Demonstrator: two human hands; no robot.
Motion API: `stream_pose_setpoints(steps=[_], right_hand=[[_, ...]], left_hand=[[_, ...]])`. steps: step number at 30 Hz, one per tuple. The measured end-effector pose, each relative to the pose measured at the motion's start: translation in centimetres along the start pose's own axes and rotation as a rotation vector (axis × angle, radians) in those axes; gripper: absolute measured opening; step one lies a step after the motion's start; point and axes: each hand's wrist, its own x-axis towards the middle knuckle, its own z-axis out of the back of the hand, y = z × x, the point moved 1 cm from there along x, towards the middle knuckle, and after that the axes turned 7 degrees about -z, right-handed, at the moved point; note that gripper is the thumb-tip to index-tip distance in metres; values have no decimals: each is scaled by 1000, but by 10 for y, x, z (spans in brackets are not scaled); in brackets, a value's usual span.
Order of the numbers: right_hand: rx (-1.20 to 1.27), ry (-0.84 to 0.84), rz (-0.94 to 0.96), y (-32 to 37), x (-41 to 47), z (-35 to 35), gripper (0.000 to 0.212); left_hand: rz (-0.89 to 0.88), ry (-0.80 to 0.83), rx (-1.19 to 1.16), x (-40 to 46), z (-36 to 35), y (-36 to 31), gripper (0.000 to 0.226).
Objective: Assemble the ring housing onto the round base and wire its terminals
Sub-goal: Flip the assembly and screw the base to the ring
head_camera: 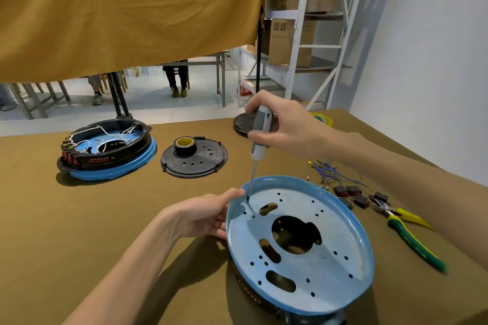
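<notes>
Near table edge: blue base (303, 285), seemingly atop the ring housing (250, 295), left hand (208, 216) gripping its left rim; right hand (285, 126) clasping screwdriver (260, 134), shaft near-upright, tip in a hole beside the left fingertips; far-left corner: finished unit (105, 150).

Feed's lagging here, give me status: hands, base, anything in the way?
Right hand grips screwdriver, tip at a hole in blue base. Left hand steadies its rim. Nothing blocking; pliers lie aside.
</notes>
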Motion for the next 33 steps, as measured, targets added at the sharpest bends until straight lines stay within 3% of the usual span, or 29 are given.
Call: stream_pose_setpoints(steps=[5,9,11,13,16,22,28,30,33], right_hand=[[-88,80,-60,6,-2,15,39],[-144,164,-161,12,2,30,23],[-273,154,-218,12,6,34,30],[-392,183,-274,11,14,37,36],[-299,312,-365,7,21,40,25],[-397,137,-235,8,30,32,27],[-327,391,-288,19,36,31,13],[-347,380,-275,20,34,34,12],[-478,347,-238,23,29,34,28]], left_hand=[[-28,-97,-14,10,-4,-1,73],[-50,-181,-75,16,-17,-3,54],[-36,-202,-135,20,-24,-2,46],[-9,-217,-176,21,-29,-2,47],[43,-203,-171,20,-30,0,56],[74,-210,-170,22,-28,-1,76],[60,-131,-222,22,-25,5,77],[55,-167,-235,23,-24,8,81],[40,-201,-238,24,-27,8,82]])
